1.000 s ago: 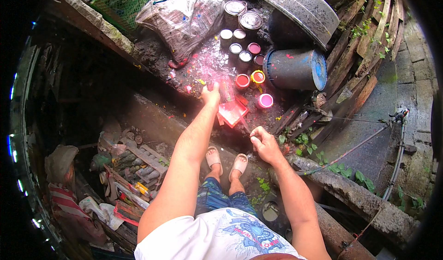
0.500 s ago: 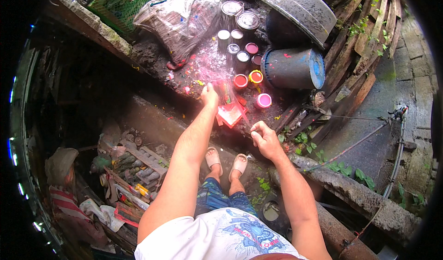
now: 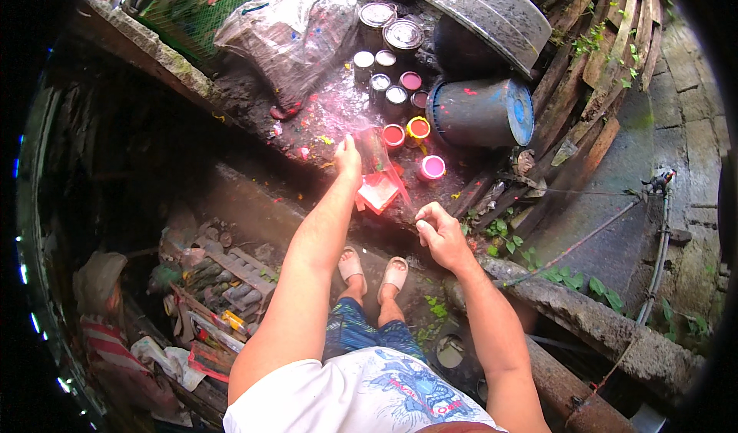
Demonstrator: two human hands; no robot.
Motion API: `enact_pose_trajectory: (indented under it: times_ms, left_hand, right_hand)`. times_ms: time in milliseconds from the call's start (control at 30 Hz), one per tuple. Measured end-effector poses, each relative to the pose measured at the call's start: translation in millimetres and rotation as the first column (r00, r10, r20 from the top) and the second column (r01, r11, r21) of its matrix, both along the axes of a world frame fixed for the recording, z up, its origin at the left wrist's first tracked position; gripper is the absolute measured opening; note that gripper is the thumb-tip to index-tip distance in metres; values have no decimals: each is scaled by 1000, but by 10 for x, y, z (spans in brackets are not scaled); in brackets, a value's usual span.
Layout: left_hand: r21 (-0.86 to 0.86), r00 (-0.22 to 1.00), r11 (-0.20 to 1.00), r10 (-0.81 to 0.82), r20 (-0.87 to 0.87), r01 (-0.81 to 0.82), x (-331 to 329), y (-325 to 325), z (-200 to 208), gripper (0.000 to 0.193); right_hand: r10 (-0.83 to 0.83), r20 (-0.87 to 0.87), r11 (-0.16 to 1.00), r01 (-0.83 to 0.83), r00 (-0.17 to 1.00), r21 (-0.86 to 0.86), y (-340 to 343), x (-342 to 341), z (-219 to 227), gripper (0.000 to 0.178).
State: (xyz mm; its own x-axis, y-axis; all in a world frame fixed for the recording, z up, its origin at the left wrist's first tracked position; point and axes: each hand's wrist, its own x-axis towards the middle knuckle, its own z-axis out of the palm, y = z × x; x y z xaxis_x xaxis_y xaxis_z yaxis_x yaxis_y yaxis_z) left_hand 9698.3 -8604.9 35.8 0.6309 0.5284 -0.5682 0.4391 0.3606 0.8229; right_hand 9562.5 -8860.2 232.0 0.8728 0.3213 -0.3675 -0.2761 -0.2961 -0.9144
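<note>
A thin, see-through plastic sheet or bag with a pinkish tint hangs between my hands, above the ground by the paint cans. My left hand is closed on its upper left edge, the thumb pointing up. My right hand is closed in a pinch at the lower right, where the plastic narrows to a strip. Behind the sheet lies a red and white folded piece, partly seen through it. Just beyond stand open cans of paint: a red one, an orange-red one with a yellow rim and a pink one.
Several more paint cans stand farther back. A dark bucket lies on its side, a grey basin leans above it, and planks are stacked at right. A grimy sack sits at far left; debris fills the lower left.
The whole view has shifted slightly, so the cans sit a little farther left. Both hands keep their hold on the plastic, nearly in the same place.
</note>
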Motion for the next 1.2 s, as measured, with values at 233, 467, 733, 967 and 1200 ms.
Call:
enact_pose_trajectory:
  times_ms: [233,467,733,967,1200]
  left_hand:
    - [-326,995,940,92,-47,-102,86,-112,-357,75]
    - [-688,979,701,-73,192,188,91,-220,-246,80]
    - [-717,983,677,-62,170,167,76,-433,-35,94]
    - [-790,953,541,-82,291,288,84,-406,-131,93]
    - [-801,922,483,-35,385,353,77,-343,-54,80]
  right_hand:
    - [2,-15,1000,-2,1000,-23,-86,-23,121,9]
    - [-27,-64,997,31,998,66,-157,-134,232,10]
    - [-8,-35,1000,8,999,14,-76,-54,394,11]
    - [13,-36,1000,-12,999,26,-74,-65,302,11]
    - [25,-41,1000,-24,999,17,-81,-76,294,12]
